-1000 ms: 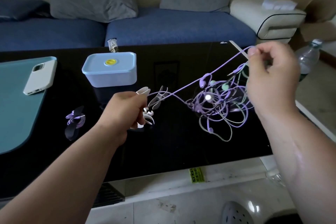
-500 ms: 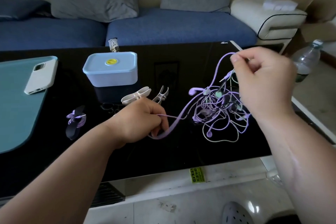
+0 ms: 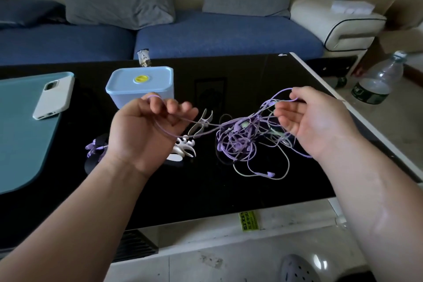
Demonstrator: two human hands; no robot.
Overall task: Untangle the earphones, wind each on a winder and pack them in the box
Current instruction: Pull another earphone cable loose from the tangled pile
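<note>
While hovering above the bench [image 3: 229,190], left hand [image 3: 146,130]: one, palm up, fingers curling in, hooking a purple strand of the earphones [image 3: 240,137] over a fingertip.
Right hand [image 3: 313,121]: one, half open, fingers bending loosely, a strand draping over its top digit.
Earphones: one purple-and-pale tangle, hanging between the hands and trailing onto the bench; number of sets unclear.
White winders [image 3: 183,147]: at least two, lying bare beside the tangle.
Wound winder [image 3: 92,146]: one, carrying purple cable, by the left wrist.
Box [image 3: 139,86]: one, lid on, sitting beyond the left hand.
</note>
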